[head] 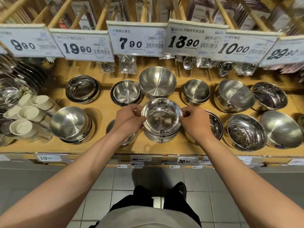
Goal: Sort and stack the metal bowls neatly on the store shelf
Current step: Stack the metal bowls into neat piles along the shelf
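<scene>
Left hand (130, 118), right hand (194, 120) pinching top bowl (162, 115) (stacked), tag (135, 39) "7.90"

bowl stack (162, 129) | shiny steel, nested upright | shelf (105, 106) front-centre

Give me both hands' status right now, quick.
Left hand: closed, pinching the left rim of the top bowl on the centre stack.
Right hand: closed, pinching the same bowl's right rim.
</scene>
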The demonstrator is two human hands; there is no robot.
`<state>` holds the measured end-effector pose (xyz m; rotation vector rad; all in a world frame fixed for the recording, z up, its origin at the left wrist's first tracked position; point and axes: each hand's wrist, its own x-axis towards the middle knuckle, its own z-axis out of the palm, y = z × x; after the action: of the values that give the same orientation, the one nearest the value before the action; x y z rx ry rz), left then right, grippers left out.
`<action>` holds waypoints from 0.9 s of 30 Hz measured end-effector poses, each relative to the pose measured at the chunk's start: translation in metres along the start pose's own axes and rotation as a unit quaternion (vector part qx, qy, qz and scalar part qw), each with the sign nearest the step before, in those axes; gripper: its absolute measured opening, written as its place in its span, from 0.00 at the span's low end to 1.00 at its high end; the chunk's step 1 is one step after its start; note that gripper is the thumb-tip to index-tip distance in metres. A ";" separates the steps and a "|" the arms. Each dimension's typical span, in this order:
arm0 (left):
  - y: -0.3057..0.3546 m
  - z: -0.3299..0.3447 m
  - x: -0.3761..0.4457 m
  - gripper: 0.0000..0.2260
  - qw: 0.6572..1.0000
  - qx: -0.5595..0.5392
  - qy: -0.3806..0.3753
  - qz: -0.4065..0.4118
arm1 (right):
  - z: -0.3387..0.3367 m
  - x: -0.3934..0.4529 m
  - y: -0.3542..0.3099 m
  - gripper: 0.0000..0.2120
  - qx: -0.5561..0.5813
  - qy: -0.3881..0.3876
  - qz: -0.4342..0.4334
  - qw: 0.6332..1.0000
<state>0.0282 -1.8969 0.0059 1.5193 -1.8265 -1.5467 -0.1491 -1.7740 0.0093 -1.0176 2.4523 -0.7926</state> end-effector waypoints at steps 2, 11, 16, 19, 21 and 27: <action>0.000 0.000 -0.001 0.15 1.000 0.003 -0.004 0.004 | 0.002 0.000 0.002 0.04 -0.003 0.006 0.007 1.000; 0.008 0.000 -0.014 0.08 0.991 0.114 0.047 0.057 | -0.011 -0.014 0.014 0.06 0.087 0.001 0.027 0.996; 0.029 0.003 -0.031 0.08 0.983 0.086 0.116 0.110 | -0.045 -0.023 0.052 0.06 0.173 0.005 0.083 0.981; 0.042 0.022 -0.044 0.08 0.986 0.037 0.111 0.115 | -0.063 -0.021 0.081 0.08 0.185 0.004 0.104 0.977; 0.050 0.044 -0.054 0.09 0.988 0.029 0.097 0.117 | -0.075 -0.020 0.099 0.07 0.186 0.003 0.109 0.977; 0.057 0.138 -0.080 0.06 0.986 0.148 0.035 0.065 | -0.118 -0.017 0.167 0.06 0.120 -0.005 0.110 0.987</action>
<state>-0.0747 -1.7654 0.0333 1.5188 -2.1414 -1.1876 -0.2865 -1.6227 -0.0014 -0.6501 2.3377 -0.9734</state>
